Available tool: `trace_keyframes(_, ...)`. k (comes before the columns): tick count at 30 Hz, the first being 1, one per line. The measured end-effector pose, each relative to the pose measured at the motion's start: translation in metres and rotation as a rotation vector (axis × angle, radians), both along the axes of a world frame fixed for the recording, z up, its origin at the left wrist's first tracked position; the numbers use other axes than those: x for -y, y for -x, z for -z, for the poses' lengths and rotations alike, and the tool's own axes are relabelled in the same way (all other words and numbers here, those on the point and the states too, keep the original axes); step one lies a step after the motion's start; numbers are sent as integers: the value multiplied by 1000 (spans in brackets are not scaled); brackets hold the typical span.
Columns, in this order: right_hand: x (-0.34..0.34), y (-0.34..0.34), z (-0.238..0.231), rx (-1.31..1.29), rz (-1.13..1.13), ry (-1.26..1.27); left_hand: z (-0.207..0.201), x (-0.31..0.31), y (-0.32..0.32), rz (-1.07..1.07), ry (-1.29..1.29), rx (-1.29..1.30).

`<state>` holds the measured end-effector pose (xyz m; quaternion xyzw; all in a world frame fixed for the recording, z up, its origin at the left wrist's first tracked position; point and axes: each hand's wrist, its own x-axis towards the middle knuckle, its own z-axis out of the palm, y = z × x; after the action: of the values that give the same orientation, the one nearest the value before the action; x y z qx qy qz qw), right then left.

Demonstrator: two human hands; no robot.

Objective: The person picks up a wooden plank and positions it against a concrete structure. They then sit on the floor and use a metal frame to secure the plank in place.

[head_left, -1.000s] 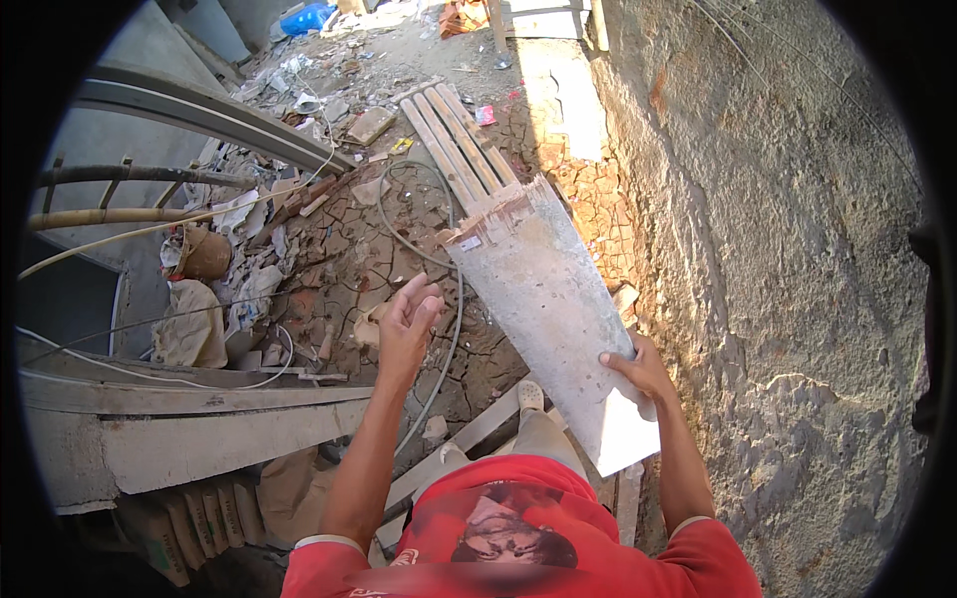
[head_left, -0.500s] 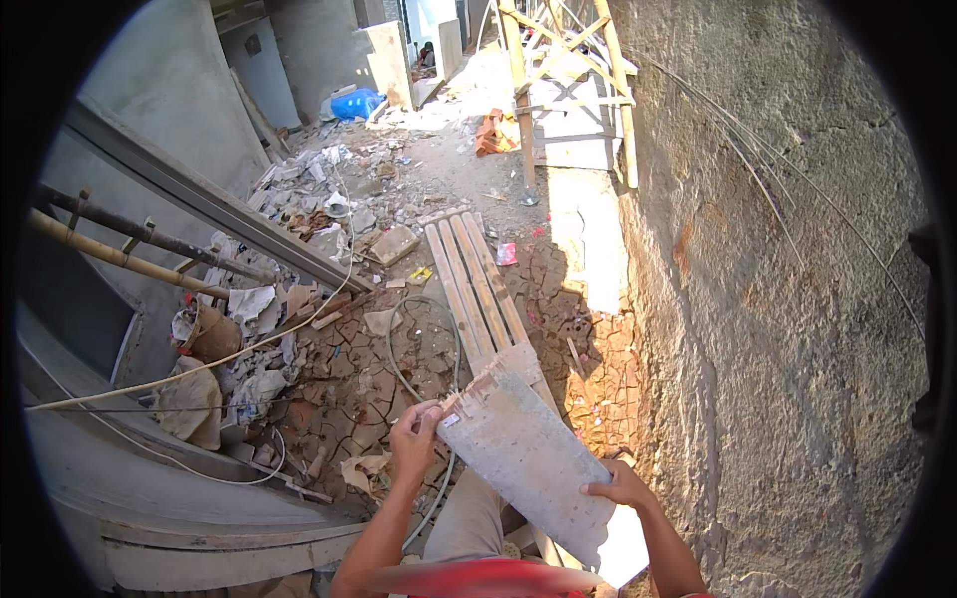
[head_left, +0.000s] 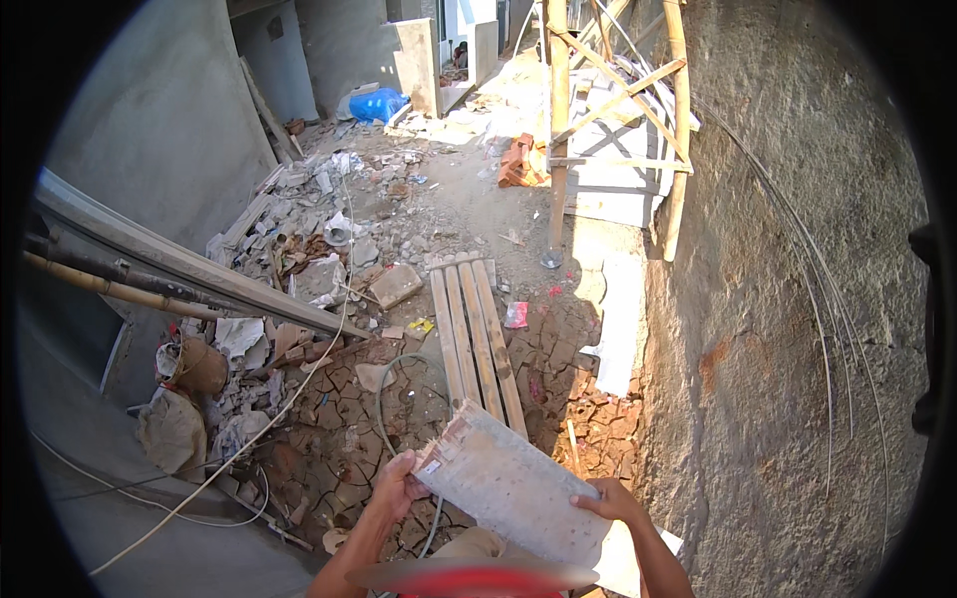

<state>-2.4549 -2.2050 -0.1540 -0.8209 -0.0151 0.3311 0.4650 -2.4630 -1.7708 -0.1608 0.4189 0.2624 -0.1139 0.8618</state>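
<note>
Between my two hands is a grey, flat board [head_left: 518, 480] with a broken, splintered end on its upper left side. My left hand [head_left: 399, 485] grips the corner by that ragged end, next to a small white sticker. On the opposite long edge, my right hand [head_left: 610, 501] is closed, its thumb lying on the board's face. The board is tilted in front of my body and covers the near part of a slatted wooden bench-like piece [head_left: 469, 334] on the ground. A pale sheet [head_left: 623, 563] shows beneath my right forearm, partly hidden.
Rubble and a brown bucket [head_left: 199, 367] lie along the left. A hose [head_left: 380, 399] curls over cracked mud. Bamboo scaffolding [head_left: 558, 130] stands ahead by orange bricks [head_left: 522, 162]. A rough wall [head_left: 788, 329] bounds the right, and a blue bag [head_left: 378, 105] lies far off.
The scaffolding and slatted wood appear lower and nearer as my view has shifted. The board has turned more level, both hands still on it.
</note>
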Motion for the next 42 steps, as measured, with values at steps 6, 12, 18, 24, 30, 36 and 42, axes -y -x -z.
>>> trace_keyframes(6,-31,-111,-19,76,-25,13,-54,-12,-91,-76,-1067,349)
trace_keyframes(12,-74,-242,3,121,-59,145,-37,-39,-201,-51,-1663,421)
trace_keyframes(18,-129,-460,20,278,-86,42,-21,-68,-393,-247,-1541,347)
trace_keyframes(24,-194,-653,-17,371,-47,-155,-69,-89,-590,-371,-105,183)
trace_keyframes(30,-276,-805,-101,928,-95,-1,-150,-88,-751,-533,-490,621)
trace_keyframes(36,-330,-950,-210,1677,-81,-168,-175,-105,-907,-251,-956,707)
trace_keyframes(42,-396,-1116,-241,1586,-302,-56,-177,-154,-1066,118,-1449,630)
